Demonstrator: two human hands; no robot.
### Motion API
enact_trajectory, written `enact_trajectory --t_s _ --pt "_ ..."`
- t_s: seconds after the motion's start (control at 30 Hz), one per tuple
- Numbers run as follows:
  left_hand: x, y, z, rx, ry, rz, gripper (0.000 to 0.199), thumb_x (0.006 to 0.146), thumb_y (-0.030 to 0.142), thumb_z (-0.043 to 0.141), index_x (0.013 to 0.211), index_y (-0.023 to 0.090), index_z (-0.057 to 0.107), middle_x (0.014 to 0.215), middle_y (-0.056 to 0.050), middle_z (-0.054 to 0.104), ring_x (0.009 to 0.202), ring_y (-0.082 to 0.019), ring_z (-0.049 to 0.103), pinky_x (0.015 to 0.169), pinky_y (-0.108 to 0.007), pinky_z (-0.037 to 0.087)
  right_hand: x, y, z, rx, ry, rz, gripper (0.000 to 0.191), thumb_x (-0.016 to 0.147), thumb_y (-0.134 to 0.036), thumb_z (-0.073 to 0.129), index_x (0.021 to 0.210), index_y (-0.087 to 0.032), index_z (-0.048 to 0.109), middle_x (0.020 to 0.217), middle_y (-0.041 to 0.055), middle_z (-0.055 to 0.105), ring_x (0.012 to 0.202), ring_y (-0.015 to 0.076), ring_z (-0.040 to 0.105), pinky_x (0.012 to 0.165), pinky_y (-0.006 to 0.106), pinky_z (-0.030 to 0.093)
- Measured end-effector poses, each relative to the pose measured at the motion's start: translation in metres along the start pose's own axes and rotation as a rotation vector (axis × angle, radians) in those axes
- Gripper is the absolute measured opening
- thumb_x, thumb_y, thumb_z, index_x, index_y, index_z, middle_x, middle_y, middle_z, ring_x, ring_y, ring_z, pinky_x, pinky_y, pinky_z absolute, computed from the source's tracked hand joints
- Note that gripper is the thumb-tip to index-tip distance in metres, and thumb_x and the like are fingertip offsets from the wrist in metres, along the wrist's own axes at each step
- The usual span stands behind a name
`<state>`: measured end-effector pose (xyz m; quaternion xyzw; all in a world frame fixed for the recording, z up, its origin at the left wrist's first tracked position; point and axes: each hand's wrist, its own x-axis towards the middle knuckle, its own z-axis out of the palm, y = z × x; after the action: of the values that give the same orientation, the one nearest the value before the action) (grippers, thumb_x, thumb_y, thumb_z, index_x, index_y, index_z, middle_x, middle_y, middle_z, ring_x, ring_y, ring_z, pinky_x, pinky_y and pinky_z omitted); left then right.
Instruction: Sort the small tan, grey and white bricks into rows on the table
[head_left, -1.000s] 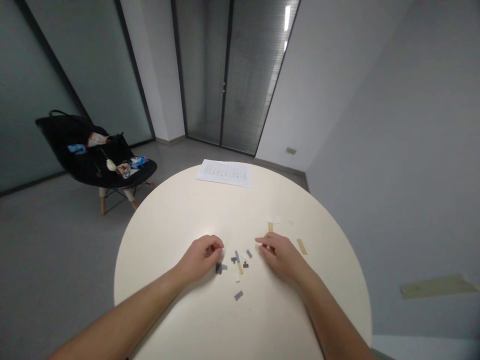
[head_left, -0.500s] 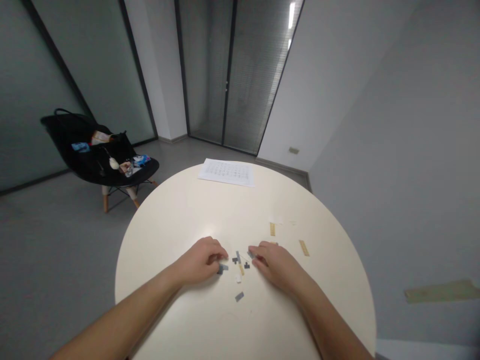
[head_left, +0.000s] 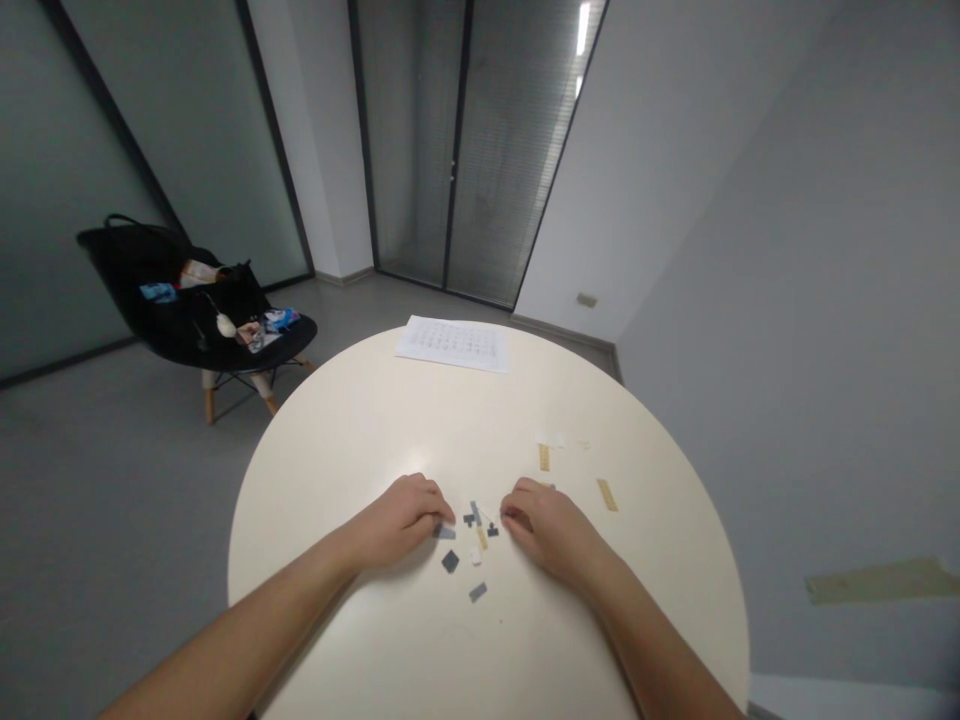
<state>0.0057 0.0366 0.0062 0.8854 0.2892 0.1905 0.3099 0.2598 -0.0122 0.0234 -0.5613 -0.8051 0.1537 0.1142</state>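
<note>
My left hand (head_left: 405, 517) rests on the white table with its fingers curled together. A small grey strip (head_left: 445, 533) lies at its fingertips, partly covered by them. Just below that is a dark square piece (head_left: 450, 561), flat on the table. My right hand (head_left: 553, 522) is closed in a pinch at the right of the small pieces; what its fingertips hold is hidden. Between the hands lie two small black pieces (head_left: 493, 530), a grey strip standing out behind them (head_left: 475, 512), a tan strip (head_left: 482, 538) and a white piece (head_left: 475, 557). Nearer me is another grey strip (head_left: 478, 592).
The round white table (head_left: 360, 420) carries a printed sheet (head_left: 452, 345) at its far edge. Tan strips (head_left: 607, 495) and clear scraps (head_left: 551, 440) lie beyond my right hand. A black chair (head_left: 127, 285) with a bag and other items stands at the left.
The dark square piece, earlier partly under my left hand, now lies apart on the table. My right fingers have closed, and the grey piece at their tips is now hidden.
</note>
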Motion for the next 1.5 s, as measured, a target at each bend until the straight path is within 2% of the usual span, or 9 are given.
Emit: enact_trajectory --t_s 0.1,0.23,0.43,0.57,0.77,0.93,1.1,1.27,1.5 --pt "0.0 0.0 0.0 -0.052 0.024 0.029 0.031 0.081 0.005 0.046 0.089 0.021 0.071 0.086 -0.002 0.068 0.086 -0.018 0.056 0.084 -0.032 0.039 -0.001 0.004 0.0 0.068 0.069 0.004 0.01 0.08 -0.016 0.056 0.081 -0.02 0.065 0.084 0.0019 0.065 0.077 0.0145 0.058 0.071 0.025 0.04" --pt "-0.004 0.007 0.002 -0.032 0.014 0.142 0.013 0.082 0.023 0.064 0.092 0.023 0.072 0.088 -0.003 0.066 0.086 -0.018 0.056 0.084 -0.033 0.038 -0.002 0.01 0.001 0.171 0.093 0.062 0.007 0.079 -0.018 0.057 0.081 -0.02 0.063 0.074 -0.0007 0.065 0.064 0.0121 0.055 0.064 0.024 0.038" --pt "-0.005 0.025 0.027 0.178 -0.066 0.326 0.026 0.079 0.048 0.07 0.086 0.023 0.069 0.089 -0.003 0.065 0.089 -0.02 0.055 0.082 -0.036 0.035 -0.001 0.011 0.002 0.175 0.099 0.047 0.008 0.085 -0.022 0.054 0.086 -0.021 0.062 0.073 -0.0018 0.065 0.06 0.0113 0.054 0.061 0.023 0.037" --pt "-0.003 0.026 0.039 0.23 -0.046 0.336 0.021 0.084 0.044 0.067 0.084 0.022 0.068 0.087 -0.001 0.067 0.089 -0.019 0.055 0.081 -0.034 0.034 -0.001 0.011 0.001 0.18 0.142 0.029 0.007 0.086 -0.022 0.054 0.087 -0.022 0.06 0.072 -0.0021 0.064 0.06 0.0115 0.054 0.061 0.024 0.038" --pt "-0.002 0.025 0.039 0.204 -0.04 0.365 0.016 0.089 0.036 0.063 0.085 0.022 0.068 0.086 -0.001 0.069 0.09 -0.018 0.057 0.081 -0.034 0.034 0.001 0.013 0.002 0.208 0.232 -0.004 0.009 0.084 -0.02 0.055 0.087 -0.021 0.062 0.074 0.0 0.063 0.062 0.0118 0.055 0.061 0.024 0.042" --pt "-0.001 0.023 0.034 0.101 -0.007 0.32 0.015 0.094 0.032 0.056 0.09 0.021 0.066 0.083 -0.003 0.071 0.085 -0.018 0.059 0.081 -0.034 0.036 0.0 0.034 -0.007 0.292 0.494 0.053 0.014 0.084 -0.033 0.06 0.085 -0.02 0.065 0.077 0.0038 0.068 0.064 0.0145 0.06 0.063 0.027 0.048" --pt "-0.002 0.017 0.031 -0.013 0.107 0.285 0.014 0.095 0.026 0.052 0.089 0.02 0.063 0.081 -0.004 0.071 0.079 -0.017 0.059 0.081 -0.032 0.039 -0.014 0.091 -0.024 0.245 0.826 0.406 0.029 0.075 -0.047 0.067 0.082 -0.019 0.068 0.077 0.006 0.071 0.067 0.0192 0.064 0.067 0.033 0.051" --pt "-0.003 0.013 0.03 -0.008 0.14 0.267 0.01 0.093 0.021 0.054 0.093 0.021 0.064 0.082 -0.003 0.072 0.078 -0.017 0.059 0.077 -0.031 0.04 -0.016 0.12 -0.023 -0.058 0.63 0.514 0.027 0.083 -0.04 0.054 0.084 -0.018 0.072 0.082 0.0066 0.074 0.07 0.02 0.065 0.072 0.034 0.048" --pt "-0.003 0.011 0.03 -0.007 0.21 0.218 0.01 0.091 0.022 0.056 0.092 0.02 0.066 0.078 -0.004 0.071 0.077 -0.017 0.059 0.074 -0.031 0.042 0.002 0.107 -0.005 -0.212 0.43 0.414 0.025 0.085 -0.026 0.05 0.088 -0.019 0.074 0.095 0.0075 0.074 0.089 0.0223 0.066 0.083 0.034 0.045"
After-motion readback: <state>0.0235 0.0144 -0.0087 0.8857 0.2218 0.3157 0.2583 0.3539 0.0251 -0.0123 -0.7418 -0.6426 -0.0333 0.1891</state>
